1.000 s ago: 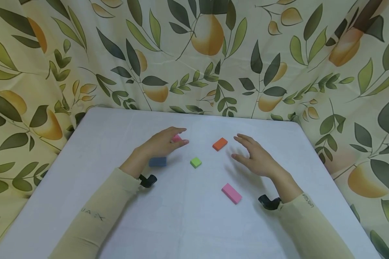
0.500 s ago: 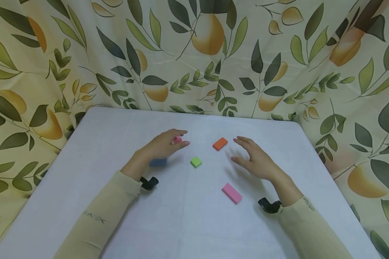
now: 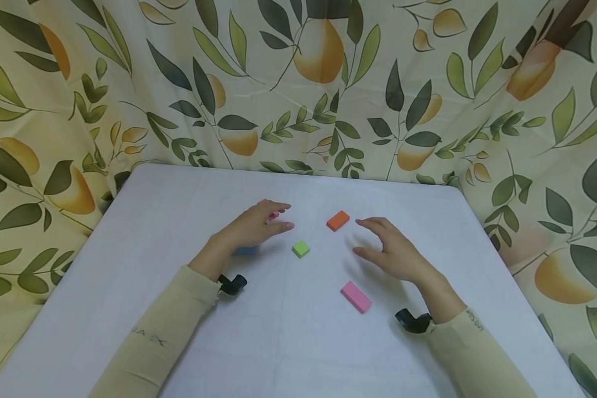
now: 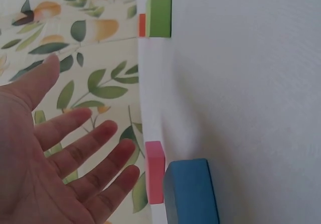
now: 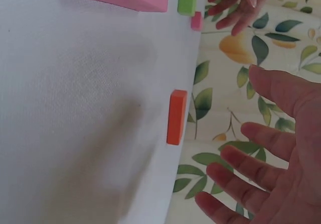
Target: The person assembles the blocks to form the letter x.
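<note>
My left hand point(image 3: 254, 224) hovers over the left middle of the table with fingers spread and nothing held. Below it in the head view, a blue block point(image 3: 245, 251) and a small pink block point(image 3: 274, 214) are partly covered by the hand; both show more fully in the left wrist view, the blue block point(image 4: 193, 191) beside the pink block point(image 4: 155, 173). My right hand point(image 3: 394, 251) is raised above the table, fingers loosely extended and holding nothing. An orange block point(image 3: 338, 221) lies just left of its fingertips. Between the hands sits a green block point(image 3: 300, 249).
A larger pink block point(image 3: 356, 297) lies nearer the front, left of the right wrist. The white-covered table point(image 3: 278, 342) ends at a far edge, where a curtain point(image 3: 298, 110) printed with fruit and leaves hangs. Black wrist cameras point(image 3: 234, 284) sit below both wrists.
My left hand has drifted slightly right and toward me, covering more of the blue block. My right hand has lowered a little toward me. The blocks have stayed put.
</note>
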Demonstrator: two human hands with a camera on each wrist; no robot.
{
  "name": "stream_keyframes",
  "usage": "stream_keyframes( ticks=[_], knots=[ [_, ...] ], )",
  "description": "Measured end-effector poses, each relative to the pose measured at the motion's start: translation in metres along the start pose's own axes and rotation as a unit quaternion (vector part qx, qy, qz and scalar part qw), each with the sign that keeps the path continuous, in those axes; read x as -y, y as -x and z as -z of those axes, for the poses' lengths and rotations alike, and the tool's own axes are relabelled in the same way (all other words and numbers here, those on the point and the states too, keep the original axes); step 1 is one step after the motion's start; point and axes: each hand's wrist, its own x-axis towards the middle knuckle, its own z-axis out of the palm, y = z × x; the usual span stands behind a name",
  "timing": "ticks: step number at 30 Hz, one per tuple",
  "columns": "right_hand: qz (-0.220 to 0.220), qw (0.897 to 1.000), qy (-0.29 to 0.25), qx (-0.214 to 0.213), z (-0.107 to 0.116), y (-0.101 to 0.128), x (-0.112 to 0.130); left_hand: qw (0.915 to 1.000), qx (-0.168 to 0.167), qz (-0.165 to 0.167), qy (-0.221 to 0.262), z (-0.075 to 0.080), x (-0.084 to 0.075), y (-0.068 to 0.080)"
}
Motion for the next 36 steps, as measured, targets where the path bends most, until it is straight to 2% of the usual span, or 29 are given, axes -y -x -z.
stream_keyframes(
  ticks=[7,13,23,36],
  knots=[
    [0.01,1.0,-0.01,-0.003,-0.004,0.004,0.0,0.9999,-0.001,-0.006,0.016,-0.004,-0.004,0.001],
    [-0.001,1.0,-0.025,0.005,-0.008,0.008,0.0,0.9997,0.008,-0.006,0.021,-0.011,-0.005,-0.001],
    [0.001,1.0,-0.027,0.011,-0.014,0.013,0.002,0.9998,0.015,0.003,0.008,-0.018,-0.006,-0.002],
    [0.005,0.999,-0.042,0.029,-0.021,0.019,0.002,0.9997,0.024,-0.006,0.007,-0.025,-0.007,-0.002]
  ],
)
